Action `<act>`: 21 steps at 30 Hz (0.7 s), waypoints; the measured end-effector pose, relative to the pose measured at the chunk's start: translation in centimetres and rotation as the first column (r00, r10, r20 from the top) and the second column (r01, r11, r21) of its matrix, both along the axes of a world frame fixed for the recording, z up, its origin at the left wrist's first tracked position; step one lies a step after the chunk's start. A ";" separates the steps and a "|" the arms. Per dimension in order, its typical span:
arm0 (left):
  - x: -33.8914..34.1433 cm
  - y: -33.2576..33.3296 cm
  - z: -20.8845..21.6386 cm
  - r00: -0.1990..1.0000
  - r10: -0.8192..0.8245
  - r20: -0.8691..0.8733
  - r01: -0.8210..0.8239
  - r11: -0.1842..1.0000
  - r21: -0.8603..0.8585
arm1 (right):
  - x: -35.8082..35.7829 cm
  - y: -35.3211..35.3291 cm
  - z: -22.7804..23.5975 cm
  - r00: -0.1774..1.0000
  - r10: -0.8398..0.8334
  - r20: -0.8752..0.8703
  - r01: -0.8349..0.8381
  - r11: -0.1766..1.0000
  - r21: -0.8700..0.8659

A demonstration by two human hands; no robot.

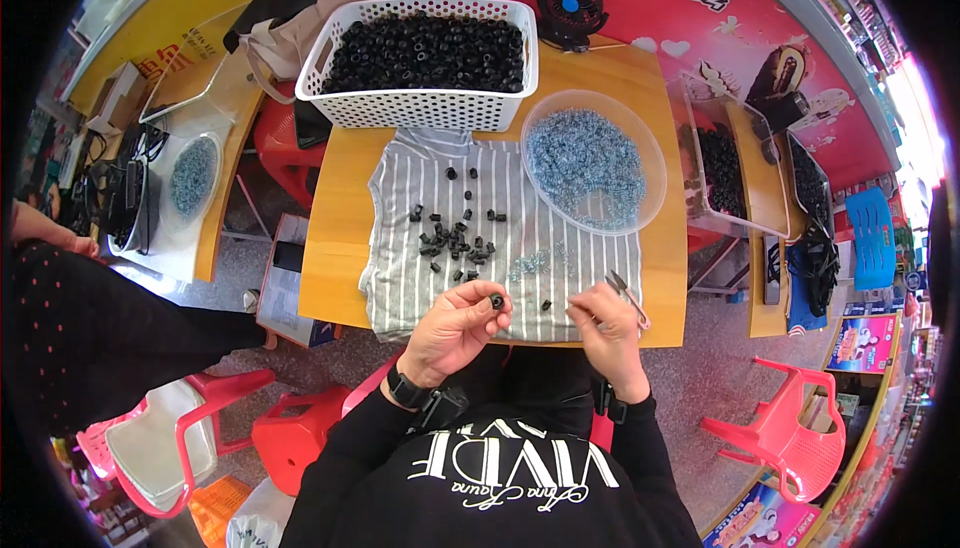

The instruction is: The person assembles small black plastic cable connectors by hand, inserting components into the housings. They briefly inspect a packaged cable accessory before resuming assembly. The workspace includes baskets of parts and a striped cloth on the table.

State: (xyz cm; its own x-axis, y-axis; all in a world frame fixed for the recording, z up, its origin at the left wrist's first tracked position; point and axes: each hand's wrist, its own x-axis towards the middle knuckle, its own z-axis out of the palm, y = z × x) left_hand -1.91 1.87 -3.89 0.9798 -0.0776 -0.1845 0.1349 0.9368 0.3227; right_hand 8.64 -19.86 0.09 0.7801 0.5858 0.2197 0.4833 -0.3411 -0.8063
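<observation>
My left hand [452, 336] pinches a small black ring-shaped part [496, 302] between thumb and fingertips, its round opening facing up. Across from it, my right hand [608, 336] has thumb and fingers drawn together above the cloth; whatever they hold is too small to make out. A metal tool with two thin blades [625, 293] lies beside the right hand, partly hidden by it. On the cloth between my hands is a single black piece [546, 305]. Several black parts [455, 240] are scattered farther left, and a small heap of clear bluish bits [530, 265] sits nearer the middle.
A grey striped cloth [390, 278] covers the wooden table [330, 248]. Behind it stand a white perforated basket [420, 108] full of black parts, a round clear tub [655, 188] of bluish bits and a black fan [570, 10]. A person [110, 318] stands at the left.
</observation>
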 end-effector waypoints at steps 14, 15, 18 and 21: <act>-0.1 -1.8 0.4 0.998 -0.056 -0.017 0.054 0.996 -0.076 | -1.1 1.7 -1.1 0.987 0.035 0.154 -0.014 0.991 -0.134; -0.1 -1.8 0.4 0.998 -0.056 -0.022 0.055 0.998 -0.044 | -1.3 1.6 -1.0 1.000 0.017 -0.016 -0.018 0.999 -0.026; -0.2 -2.0 0.5 0.997 -0.059 -0.044 0.060 0.998 0.030 | -2.0 1.8 -0.5 0.948 0.062 -0.311 0.023 0.965 0.261; -0.3 -2.3 0.5 0.997 -0.047 -0.068 0.050 0.998 0.041 | -2.4 2.2 0.5 0.943 0.099 -0.318 0.005 0.950 0.312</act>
State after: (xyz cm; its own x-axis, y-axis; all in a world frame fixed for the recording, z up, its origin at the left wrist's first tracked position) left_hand -2.20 -0.42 -3.36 0.9605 -0.1151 -0.2534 0.2021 0.9144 0.3508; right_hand 6.26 -17.63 0.61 0.8118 0.5689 0.1316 0.1856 -0.0377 -0.9819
